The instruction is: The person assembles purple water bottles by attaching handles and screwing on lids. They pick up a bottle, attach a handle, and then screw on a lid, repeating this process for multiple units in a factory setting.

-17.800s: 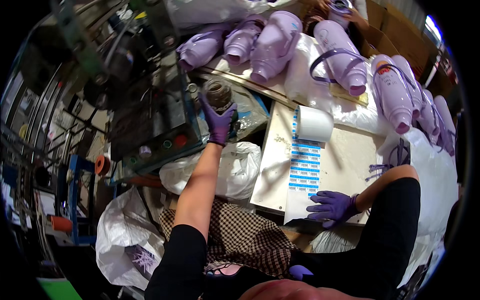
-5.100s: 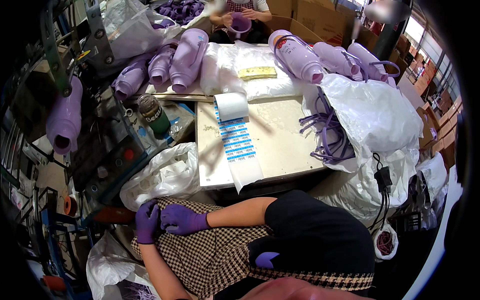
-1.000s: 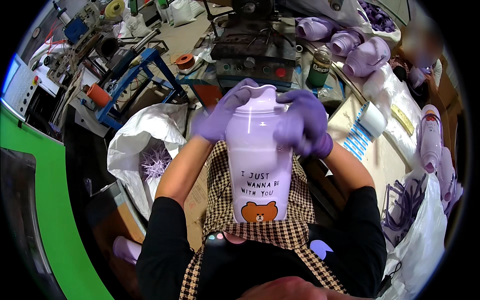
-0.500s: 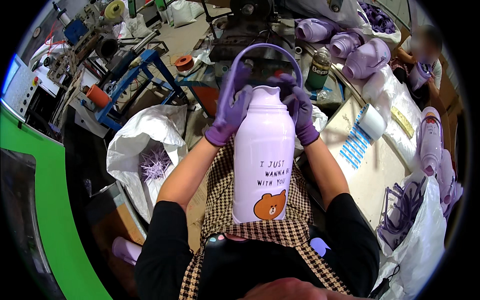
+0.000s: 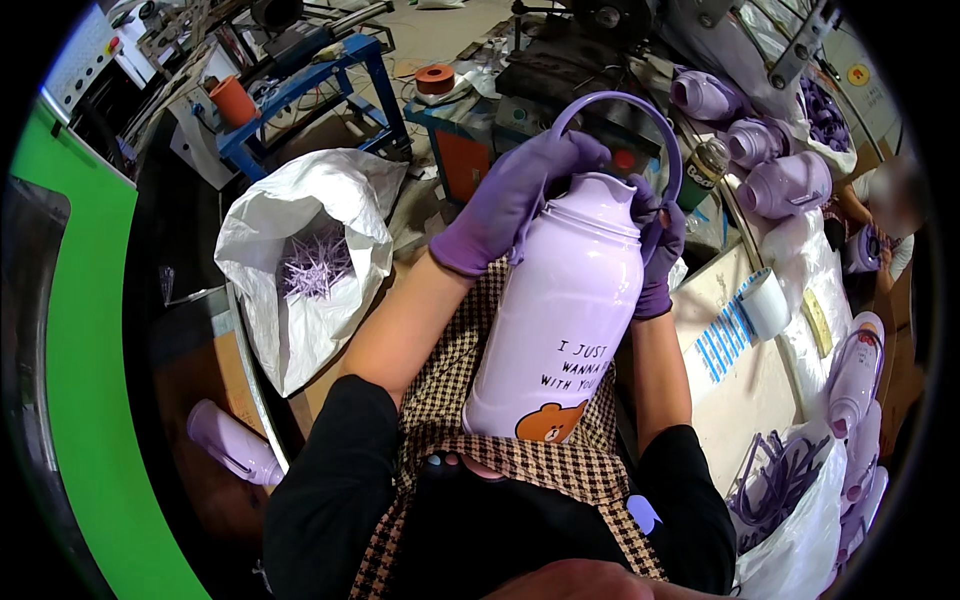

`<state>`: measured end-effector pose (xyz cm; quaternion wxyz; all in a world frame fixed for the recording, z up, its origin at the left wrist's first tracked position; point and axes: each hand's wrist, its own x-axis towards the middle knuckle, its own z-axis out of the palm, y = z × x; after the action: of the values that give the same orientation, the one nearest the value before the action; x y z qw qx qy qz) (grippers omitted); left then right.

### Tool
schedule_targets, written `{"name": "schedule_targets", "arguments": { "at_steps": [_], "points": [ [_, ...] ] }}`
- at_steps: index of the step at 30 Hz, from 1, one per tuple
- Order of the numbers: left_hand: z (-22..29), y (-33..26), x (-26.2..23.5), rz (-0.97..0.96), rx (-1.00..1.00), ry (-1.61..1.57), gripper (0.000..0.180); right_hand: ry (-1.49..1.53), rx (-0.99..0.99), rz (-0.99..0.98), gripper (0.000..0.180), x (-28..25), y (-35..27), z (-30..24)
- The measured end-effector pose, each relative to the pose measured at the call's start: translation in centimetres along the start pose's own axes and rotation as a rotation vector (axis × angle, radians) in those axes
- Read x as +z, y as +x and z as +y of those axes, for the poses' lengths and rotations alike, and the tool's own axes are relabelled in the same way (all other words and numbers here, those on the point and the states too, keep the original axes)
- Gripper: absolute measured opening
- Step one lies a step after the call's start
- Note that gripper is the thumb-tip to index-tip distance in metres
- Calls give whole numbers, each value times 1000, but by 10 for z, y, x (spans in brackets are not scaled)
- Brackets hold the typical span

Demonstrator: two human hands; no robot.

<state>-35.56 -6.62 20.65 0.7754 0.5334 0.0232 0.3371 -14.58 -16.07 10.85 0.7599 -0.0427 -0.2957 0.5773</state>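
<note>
A lilac vacuum flask body with a printed brown bear leans on my checked apron, its open spout tilted to the right. Over its neck arches a purple carrying handle. My left hand, in a purple glove, is closed around the handle's left end beside the neck; its fingertips are partly hidden. On the opposite side my gloved right hand has its fingers curled about the handle's right end, against the flask's shoulder. Whether the handle's ends are fixed to the neck is hidden by the gloves.
At left a white sack holds lilac scraps; another flask lies below it. A dark machine stands ahead. The right-hand bench carries a label roll, a bottle and flasks. A bag of handles and a co-worker are farther right.
The flask has tilted, its top now leaning right. Both hands have closed in on the handle's ends, and the handle sits farther right. My view has turned a little to the left.
</note>
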Motion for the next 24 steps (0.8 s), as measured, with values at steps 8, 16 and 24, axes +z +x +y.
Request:
{"name": "schedule_targets", "arguments": {
  "at_steps": [8,16,24],
  "points": [
    [-7,-5,-10,156,93,124,24,198,101,-19,71,-6,7,8],
    [10,-21,26,-331,908,1048,9,244,114,-51,55,12,13,16],
    [-26,13,38,145,208,339,20,-553,-107,177,13,-28,-2,-6]
  ]
}}
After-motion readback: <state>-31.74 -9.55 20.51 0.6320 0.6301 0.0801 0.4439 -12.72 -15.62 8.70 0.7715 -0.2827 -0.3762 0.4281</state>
